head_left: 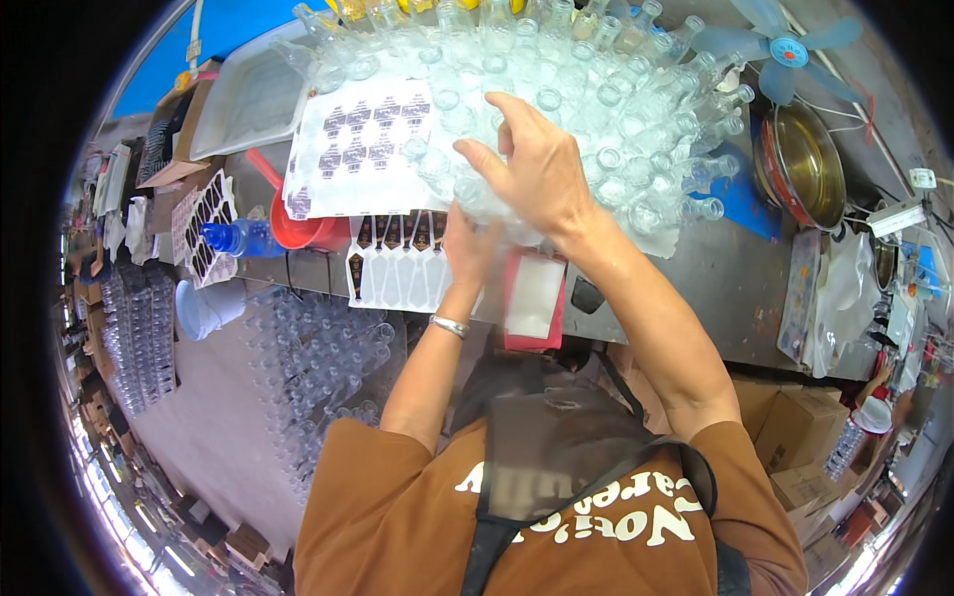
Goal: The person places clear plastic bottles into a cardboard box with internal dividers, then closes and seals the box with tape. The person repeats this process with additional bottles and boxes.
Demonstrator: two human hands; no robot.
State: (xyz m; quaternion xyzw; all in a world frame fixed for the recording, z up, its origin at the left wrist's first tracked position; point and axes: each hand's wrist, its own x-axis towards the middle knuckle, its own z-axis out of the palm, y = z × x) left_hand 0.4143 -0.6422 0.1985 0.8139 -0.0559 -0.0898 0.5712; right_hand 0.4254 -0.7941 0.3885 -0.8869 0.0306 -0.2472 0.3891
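My right hand (542,169) is raised over a crowd of clear glass bottles (621,149), thumb and index finger apart with nothing between them. Lower and to the left, my left hand (469,248) is partly smeared by motion. Its fingertips reach the near edge of the bottles, beside one glass bottle (475,194); whether they grip it cannot be made out. Just left of the hands lies a white sheet with dark printed labels (358,149). Under my left wrist is a sheet of black, bottle-shaped labels (397,268), some places on it bare.
A red plastic dipper (293,226) and a blue-capped bottle (243,238) stand at the left. A red-and-white pad (535,298) lies at the table's front edge. To the right are a metal pan (807,164) and a blue fan (788,52). More bottles (318,358) stand lower left.
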